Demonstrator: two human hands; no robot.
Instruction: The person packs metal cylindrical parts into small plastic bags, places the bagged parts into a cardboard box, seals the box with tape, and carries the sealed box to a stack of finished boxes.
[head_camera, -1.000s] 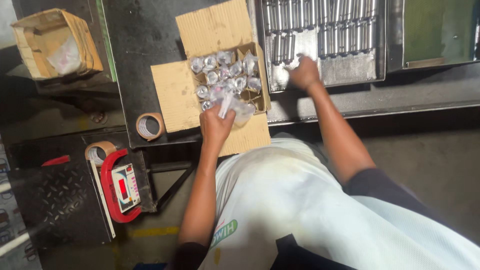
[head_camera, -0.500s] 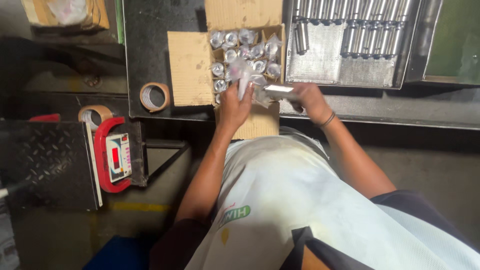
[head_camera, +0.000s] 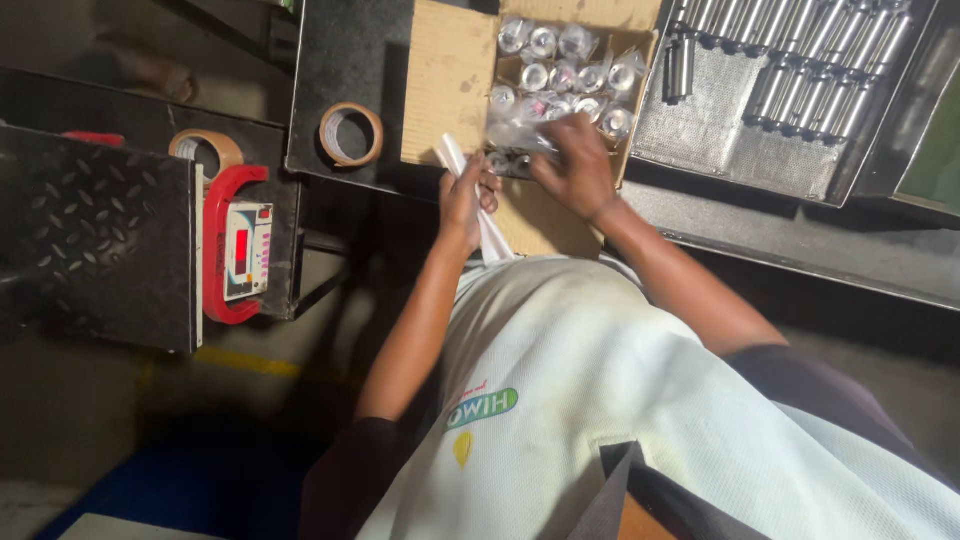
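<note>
My left hand grips a clear plastic bag that hangs down over the near flap of an open cardboard box. My right hand reaches palm down into the box's near end and rests on bagged metal cylinders that fill it. What the fingers hold is hidden under the hand. Right of the box, a metal tray carries rows of bare metal cylinders.
Two rolls of brown tape lie left of the box. A red weighing scale with a small display adjoins a dark diamond-plate platform at the left. A dark bench edge runs below the tray.
My right hand came back from the tray carrying a metal cylinder and now sits in the box's near end. My left hand dropped slightly with the bag. The view shifted right and closer.
</note>
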